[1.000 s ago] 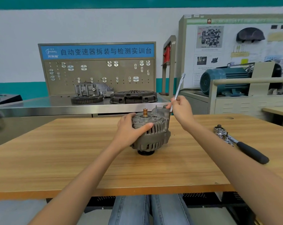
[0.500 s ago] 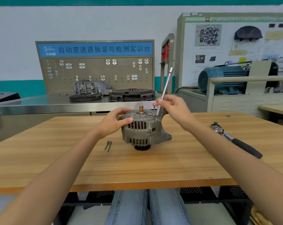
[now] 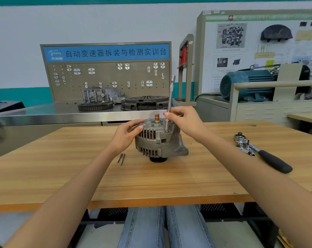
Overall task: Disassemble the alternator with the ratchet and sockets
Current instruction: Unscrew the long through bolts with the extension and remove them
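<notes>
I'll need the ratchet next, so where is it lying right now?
The ratchet lies on the wooden table at the right of the head view, beside loose sockets, beyond the right forearm and well right of the alternator.

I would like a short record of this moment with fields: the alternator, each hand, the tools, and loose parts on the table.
alternator: stands on the table, shaft end up
left hand: steadies the alternator's left side
right hand: pinches the extension bar, which stands nearly upright with its lower end on a bolt at the top of the housing
ratchet: lies on the table to the right, not in use
sockets: loose, beside the ratchet head
bolts: two removed, lying left of the alternator
</notes>
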{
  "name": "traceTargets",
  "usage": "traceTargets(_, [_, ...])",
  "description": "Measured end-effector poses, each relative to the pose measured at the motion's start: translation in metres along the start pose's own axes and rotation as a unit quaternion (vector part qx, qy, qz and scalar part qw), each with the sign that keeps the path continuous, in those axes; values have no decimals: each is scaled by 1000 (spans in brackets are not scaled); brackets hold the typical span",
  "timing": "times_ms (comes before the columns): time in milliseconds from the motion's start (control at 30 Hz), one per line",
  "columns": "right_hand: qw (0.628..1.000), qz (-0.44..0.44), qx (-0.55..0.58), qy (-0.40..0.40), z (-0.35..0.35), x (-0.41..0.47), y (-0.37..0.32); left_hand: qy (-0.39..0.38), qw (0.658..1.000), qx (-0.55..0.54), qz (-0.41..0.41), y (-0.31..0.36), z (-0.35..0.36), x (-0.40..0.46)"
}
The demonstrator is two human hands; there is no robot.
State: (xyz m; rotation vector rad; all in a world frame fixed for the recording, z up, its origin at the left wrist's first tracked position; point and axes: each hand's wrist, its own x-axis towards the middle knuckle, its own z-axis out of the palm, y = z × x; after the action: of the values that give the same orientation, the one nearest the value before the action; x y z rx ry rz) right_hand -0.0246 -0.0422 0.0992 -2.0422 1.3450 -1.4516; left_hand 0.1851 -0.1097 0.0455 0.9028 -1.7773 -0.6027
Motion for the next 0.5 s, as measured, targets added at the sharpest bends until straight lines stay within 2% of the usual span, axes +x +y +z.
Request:
traceTargets(233, [999, 13, -17, -31, -5, 3, -2, -14, 999, 33, -6, 1, -3, 1])
traceTargets(500, [1000, 16, -8, -22, -4, 2, -1, -28, 998, 47, -13, 5, -6, 1])
